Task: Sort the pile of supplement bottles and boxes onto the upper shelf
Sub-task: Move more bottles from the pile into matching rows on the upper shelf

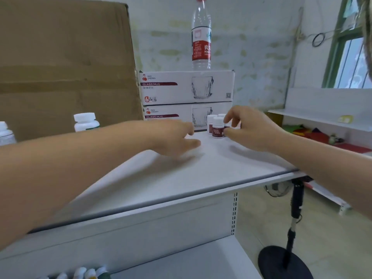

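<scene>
Several small white-capped bottles with dark red labels [218,128] stand in a cluster at the back of the white upper shelf [201,174]. My right hand [249,127] curls around one of them at the cluster's right side; most of that bottle is hidden by my fingers. My left hand [177,137] hovers flat just above the shelf to the left of the cluster, fingers apart, holding nothing. A larger white bottle with a green label [86,121] stands at the left, another [6,133] at the far left edge. More bottle tops [84,273] show on the lower shelf.
Two stacked glass mug boxes [187,87] stand behind the cluster, with a water bottle [201,35] on top. A large cardboard box [60,63] fills the left. A black stand [285,256] is on the floor at right, beside another shelf unit [322,117].
</scene>
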Demonstrator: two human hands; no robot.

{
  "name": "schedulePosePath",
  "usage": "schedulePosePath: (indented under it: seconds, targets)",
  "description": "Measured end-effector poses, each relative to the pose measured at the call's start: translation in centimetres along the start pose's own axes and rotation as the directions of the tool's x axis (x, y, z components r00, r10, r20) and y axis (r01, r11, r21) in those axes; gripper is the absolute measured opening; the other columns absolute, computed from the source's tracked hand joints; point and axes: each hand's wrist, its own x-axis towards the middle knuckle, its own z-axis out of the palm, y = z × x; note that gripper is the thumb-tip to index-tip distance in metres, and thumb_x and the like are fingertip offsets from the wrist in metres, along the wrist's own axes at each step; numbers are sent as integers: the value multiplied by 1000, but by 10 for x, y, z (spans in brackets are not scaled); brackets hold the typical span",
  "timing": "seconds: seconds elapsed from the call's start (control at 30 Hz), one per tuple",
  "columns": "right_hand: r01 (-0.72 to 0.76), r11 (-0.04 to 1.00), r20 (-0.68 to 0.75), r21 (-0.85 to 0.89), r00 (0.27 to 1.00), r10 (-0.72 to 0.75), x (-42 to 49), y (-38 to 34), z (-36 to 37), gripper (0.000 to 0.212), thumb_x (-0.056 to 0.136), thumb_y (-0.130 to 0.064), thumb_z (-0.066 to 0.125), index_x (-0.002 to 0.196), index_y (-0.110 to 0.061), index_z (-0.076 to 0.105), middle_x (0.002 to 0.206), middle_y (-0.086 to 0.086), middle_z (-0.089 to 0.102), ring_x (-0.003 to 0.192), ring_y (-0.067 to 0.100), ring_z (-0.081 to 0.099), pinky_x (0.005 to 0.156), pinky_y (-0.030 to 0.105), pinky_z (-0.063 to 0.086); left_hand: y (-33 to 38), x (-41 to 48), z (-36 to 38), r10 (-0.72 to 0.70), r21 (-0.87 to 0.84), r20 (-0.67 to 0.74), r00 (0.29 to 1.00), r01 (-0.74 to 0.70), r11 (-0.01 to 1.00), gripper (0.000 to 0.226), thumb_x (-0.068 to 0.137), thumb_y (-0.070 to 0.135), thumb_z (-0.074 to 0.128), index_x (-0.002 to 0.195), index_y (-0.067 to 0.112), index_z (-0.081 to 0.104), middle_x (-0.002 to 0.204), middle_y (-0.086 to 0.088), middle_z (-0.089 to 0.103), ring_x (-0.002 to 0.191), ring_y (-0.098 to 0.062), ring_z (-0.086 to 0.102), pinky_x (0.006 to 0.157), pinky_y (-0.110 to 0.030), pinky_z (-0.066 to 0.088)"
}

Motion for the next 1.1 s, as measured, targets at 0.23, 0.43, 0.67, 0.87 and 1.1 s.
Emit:
schedulePosePath:
  seconds: [0.23,0.43,0.67,0.87,1.1]
  targets:
    - [89,995,318,-37,945,-73,-36,-95,16,35,90,-35,55,124,-33,57,118,-9,56,103,12,51,88,27,38,-59,-115,-11,-213,65,82,974,208,976,39,99,53,34,127,31,49,129,6,54,108,-18,49,98,-34,40]
    - [177,984,330,-19,930,-161,-71,-189,33,37,87,-37,54,124,-35,57,126,-9,57,113,13,52,89,27,40,-116,-237,-7,-362,60,94,927,358,932,41,97,56,35,130,34,48,129,10,56,111,-16,51,97,-33,41]
    - [218,972,263,84,936,-233,-129,-304,49,29,88,-37,56,117,-35,61,125,-6,60,102,11,53,82,25,36,-170,-397,4,-472,85,-45,881,474,877,53,92,62,38,136,32,44,138,7,51,115,-17,51,96,-32,41]
    - [250,960,184,126,945,-271,-211,-372,73,35,89,-36,57,123,-28,61,130,2,57,116,20,53,88,29,38,-199,-538,47,-519,-104,-157,840,509,855,53,89,53,48,133,22,51,133,-4,55,123,-23,50,102,-35,37]
    - [114,971,280,208,945,-171,-296,-415,151,39,90,-32,55,128,-27,57,136,3,54,126,22,46,106,40,36,-234,-614,139,-663,-256,-68,746,629,734,54,92,52,49,137,22,48,139,-4,52,122,-25,52,100,-39,41]
